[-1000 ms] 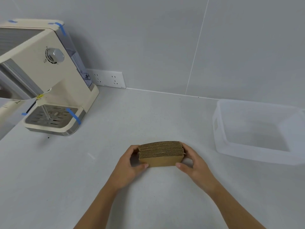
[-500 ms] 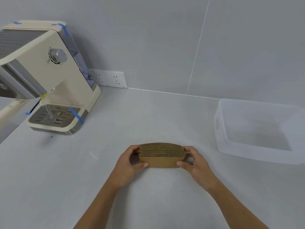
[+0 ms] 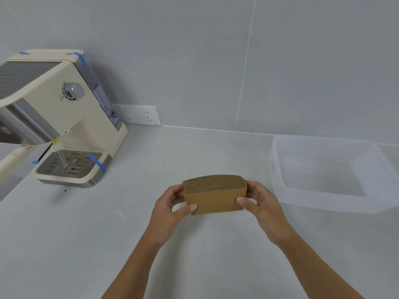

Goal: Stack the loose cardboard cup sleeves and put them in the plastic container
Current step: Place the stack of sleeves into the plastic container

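A pale grey bench [image 3: 90, 244] fills the lower part of the view and meets a grey tiled wall [image 3: 194, 61] at the back. At the far left stands a cream coffee machine [image 3: 62, 117], with strips of blue tape on its top corners and on its metal drip tray [image 3: 69, 164]. A white socket plate [image 3: 140, 115] sits low on the wall just behind it. On the right, a translucent plastic container [image 3: 278, 169] rests on the bench with nothing visible inside it.

Between the machine and the container, near the middle of the bench, the stack of cardboard cup sleeves [image 3: 216, 197] is held by both hands, well apart from the container and to its left. The sleeves are pressed flat together, their corrugated edges facing up and a plain brown face towards the camera. The left hand [image 3: 168, 212] pinches the left end of the stack, thumb on the front face and fingers [image 3: 178, 192] curled behind. The right hand [image 3: 263, 207] pinches the right end the same way, thumb in front and fingers wrapped round the end. Whether the stack touches the bench cannot be told.
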Demonstrator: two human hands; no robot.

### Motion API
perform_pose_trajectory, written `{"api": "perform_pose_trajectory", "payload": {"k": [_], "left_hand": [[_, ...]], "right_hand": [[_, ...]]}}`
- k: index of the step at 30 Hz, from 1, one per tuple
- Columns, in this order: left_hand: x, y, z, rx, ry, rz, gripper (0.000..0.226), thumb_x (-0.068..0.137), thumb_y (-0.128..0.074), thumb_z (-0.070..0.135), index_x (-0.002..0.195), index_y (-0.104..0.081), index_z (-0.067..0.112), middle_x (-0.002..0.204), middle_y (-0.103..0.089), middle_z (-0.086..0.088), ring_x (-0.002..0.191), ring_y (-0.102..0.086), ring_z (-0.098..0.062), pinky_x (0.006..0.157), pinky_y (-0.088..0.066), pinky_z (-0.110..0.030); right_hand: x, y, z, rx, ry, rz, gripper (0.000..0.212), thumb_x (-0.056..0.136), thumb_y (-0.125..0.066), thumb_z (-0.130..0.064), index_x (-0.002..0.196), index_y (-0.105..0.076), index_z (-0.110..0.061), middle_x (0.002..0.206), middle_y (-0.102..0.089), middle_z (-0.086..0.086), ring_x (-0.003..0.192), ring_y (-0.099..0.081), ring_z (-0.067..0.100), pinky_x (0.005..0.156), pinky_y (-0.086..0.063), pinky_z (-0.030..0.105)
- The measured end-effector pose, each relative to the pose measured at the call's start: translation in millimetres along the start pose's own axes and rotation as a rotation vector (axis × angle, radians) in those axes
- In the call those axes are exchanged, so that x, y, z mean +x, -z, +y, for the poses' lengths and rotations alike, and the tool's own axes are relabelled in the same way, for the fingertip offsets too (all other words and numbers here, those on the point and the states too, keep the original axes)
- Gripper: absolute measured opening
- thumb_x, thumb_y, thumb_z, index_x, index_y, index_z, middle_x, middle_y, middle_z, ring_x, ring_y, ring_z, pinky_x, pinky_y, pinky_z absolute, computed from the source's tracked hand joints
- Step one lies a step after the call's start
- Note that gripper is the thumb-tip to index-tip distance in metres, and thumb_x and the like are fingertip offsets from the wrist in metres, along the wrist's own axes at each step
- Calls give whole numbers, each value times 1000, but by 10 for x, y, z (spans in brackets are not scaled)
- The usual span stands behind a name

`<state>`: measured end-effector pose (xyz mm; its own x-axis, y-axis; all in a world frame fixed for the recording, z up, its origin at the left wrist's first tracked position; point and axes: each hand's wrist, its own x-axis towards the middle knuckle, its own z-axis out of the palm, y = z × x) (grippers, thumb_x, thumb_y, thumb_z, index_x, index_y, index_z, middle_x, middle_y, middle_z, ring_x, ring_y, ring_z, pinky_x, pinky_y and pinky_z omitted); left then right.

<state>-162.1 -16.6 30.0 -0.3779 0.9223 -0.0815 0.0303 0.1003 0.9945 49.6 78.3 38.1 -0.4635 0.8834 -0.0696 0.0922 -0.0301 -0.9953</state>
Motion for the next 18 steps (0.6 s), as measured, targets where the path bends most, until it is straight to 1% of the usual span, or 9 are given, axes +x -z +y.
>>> {"api": "perform_pose_trajectory", "payload": {"k": [4,7,9,11,12,16,18], "left_hand": [[106,-243,262,-45,-57,-17,44,66,-73,16,108,-63,23,96,-72,9,92,-65,-13,79,-52,-27],[204,-481,471,-81,-99,-30,44,67,-71,15,110,-61,21,102,-69,1,93,-64,-13,79,-53,-27],[271,-668,595,-90,-126,-50,41,72,-72,8,110,-60,21,104,-67,-2,92,-63,-11,75,-53,-23],[331,-865,704,-104,-145,-68,38,78,-67,-1,108,-60,22,103,-67,0,89,-64,-7,71,-52,-18],[356,-964,753,-111,-150,-74,38,80,-64,-3,108,-60,21,102,-67,0,87,-64,-5,69,-51,-17],[452,-1375,892,-117,-167,-91,36,81,-64,0,114,-59,14,102,-67,1,85,-63,-2,70,-50,-15],[517,-1605,941,-93,-167,-102,36,82,-64,3,116,-58,14,103,-67,2,85,-63,-1,71,-50,-15]], "right_hand": [[-5,215,-187,71,64,63,30,82,-65,-12,104,-62,-32,108,-69,-6,105,-61,15,95,-46,39],[1,413,-311,134,109,124,29,82,-64,-12,104,-62,-30,108,-69,-6,105,-63,13,88,-47,29],[1,568,-375,161,133,160,28,83,-62,-11,105,-61,-29,106,-70,-8,103,-63,10,82,-50,23],[2,729,-433,190,147,199,28,84,-61,-10,105,-61,-29,103,-71,-11,101,-64,5,76,-52,17],[4,812,-460,206,152,220,27,85,-60,-10,105,-60,-28,102,-71,-11,100,-64,4,75,-52,14],[2,1144,-544,263,164,319,25,83,-62,-11,103,-60,-26,103,-71,-8,97,-65,3,73,-51,11],[2,1326,-571,289,145,378,24,83,-63,-12,102,-59,-26,104,-69,-6,95,-66,3,71,-51,12]]}}
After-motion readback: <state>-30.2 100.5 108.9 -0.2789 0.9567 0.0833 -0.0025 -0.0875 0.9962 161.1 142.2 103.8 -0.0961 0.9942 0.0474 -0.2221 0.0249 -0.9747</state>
